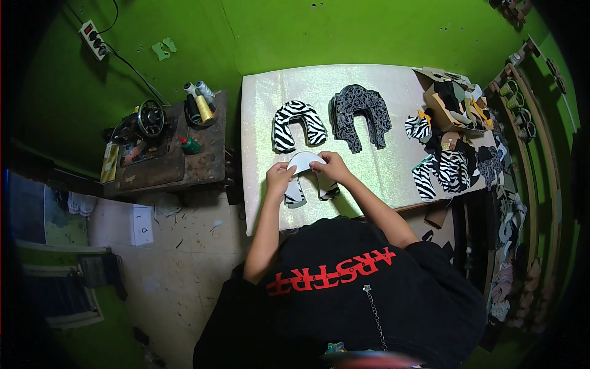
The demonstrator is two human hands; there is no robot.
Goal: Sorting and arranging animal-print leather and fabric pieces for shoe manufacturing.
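Near the front of the table, both my hands grip a white curved piece [305, 161] by its two sides. My left hand [280, 179] pinches its left side, and my right hand [334, 167] pinches the right with the thumb on top. Below it lie the legs of a U-shaped piece [295, 195], pale with some zebra print showing; whether the two are joined I cannot tell. Just beyond my hands lies a zebra-print U-shaped stack [299, 125]. To its right is a thicker stack of dark grey-patterned U-shaped pieces [360, 117].
The table [261, 92] has a shiny whitish cover. At its right are zebra-print scraps [453, 170] and a cardboard box [461, 111] of offcuts. To the left, a wooden stand [206, 157] bears a sewing machine [147, 123], thread cones [204, 106] and a green bottle [190, 145].
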